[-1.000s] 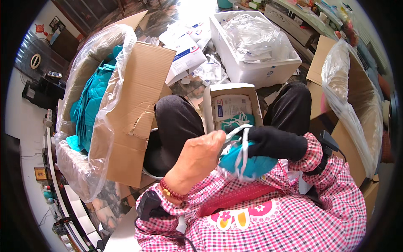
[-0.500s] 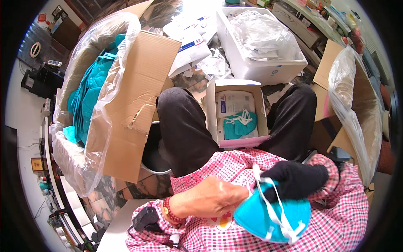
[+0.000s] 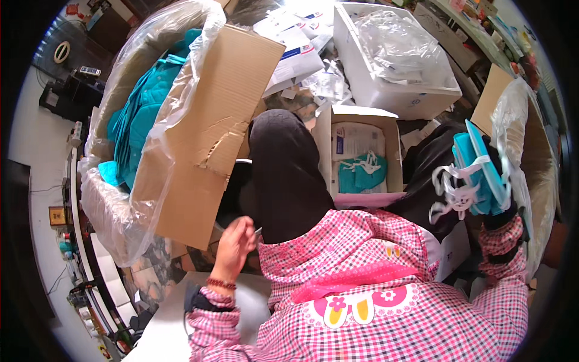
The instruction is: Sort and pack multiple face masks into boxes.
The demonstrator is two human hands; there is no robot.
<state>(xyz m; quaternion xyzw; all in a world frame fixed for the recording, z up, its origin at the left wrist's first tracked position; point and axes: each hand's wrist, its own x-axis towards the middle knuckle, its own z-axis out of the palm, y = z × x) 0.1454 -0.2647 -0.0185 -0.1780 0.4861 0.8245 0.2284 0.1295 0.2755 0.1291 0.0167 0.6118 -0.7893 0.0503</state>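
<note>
My right hand (image 3: pixel 502 218), in a black glove, is mostly hidden behind a bunch of folded teal face masks (image 3: pixel 479 172) and is closed on them. Their white elastic straps dangle on the left side. These masks are above my right knee, beside the plastic-lined carton on the right. My bare left hand (image 3: pixel 235 246), with a beaded bracelet at the wrist, is beside my left thigh by the dark bucket (image 3: pixel 236 187). Its fingers are curled together; anything between them is hidden. Between my knees stands an open white box (image 3: pixel 324 148) holding teal masks (image 3: pixel 362 174) and a sealed packet (image 3: pixel 357 140).
At the left, a cardboard carton (image 3: pixel 193 145) lined with clear plastic holds a heap of teal masks (image 3: pixel 145 108). A white foam bin (image 3: pixel 401 99) of clear plastic bags stands ahead. Printed packets (image 3: pixel 298 57) lie beside it. Another lined carton (image 3: pixel 531 157) is at the right.
My right hand has swung from my lap out to the right, carrying masks. My left hand has left the spread mask over my lap and moved left toward the bucket. The view has shifted slightly.
</note>
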